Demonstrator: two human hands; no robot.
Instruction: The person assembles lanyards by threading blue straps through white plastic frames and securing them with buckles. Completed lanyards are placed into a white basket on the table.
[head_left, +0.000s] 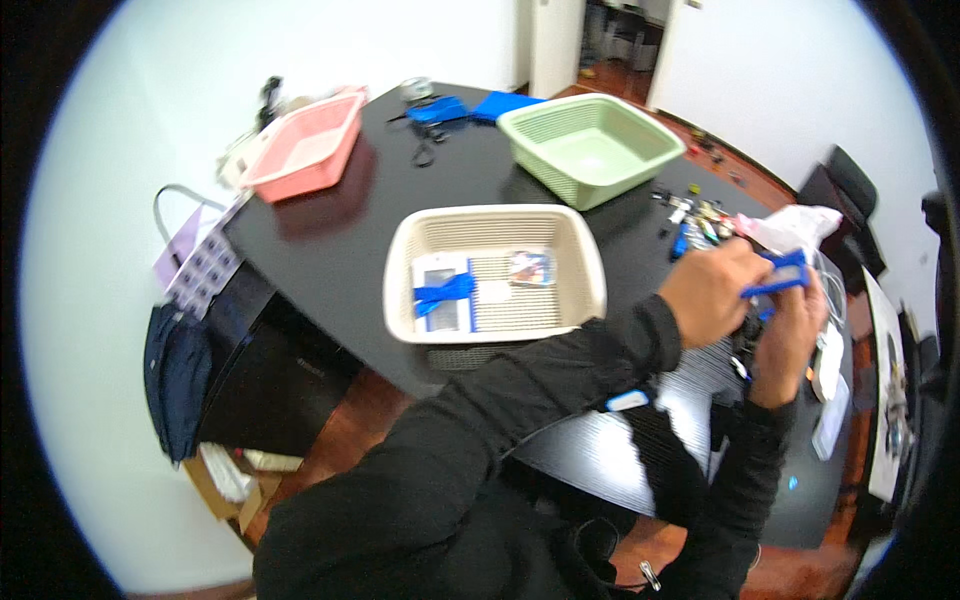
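Note:
Both of my hands are together over the right side of the black table. My left hand reaches across and pinches a blue frame-like piece with a pale middle; its exact kind is too blurred to tell. My right hand grips the same piece from below and the right. Left of them stands a cream basket. Inside it lie a white and blue flat package with a blue strip-like thing across it, and a small colourful box.
A green basket stands at the back, a pink basket at the far left. Small loose items and a whitish plastic bag lie beyond my hands. White devices and cables line the right edge. A patterned bag hangs at the left.

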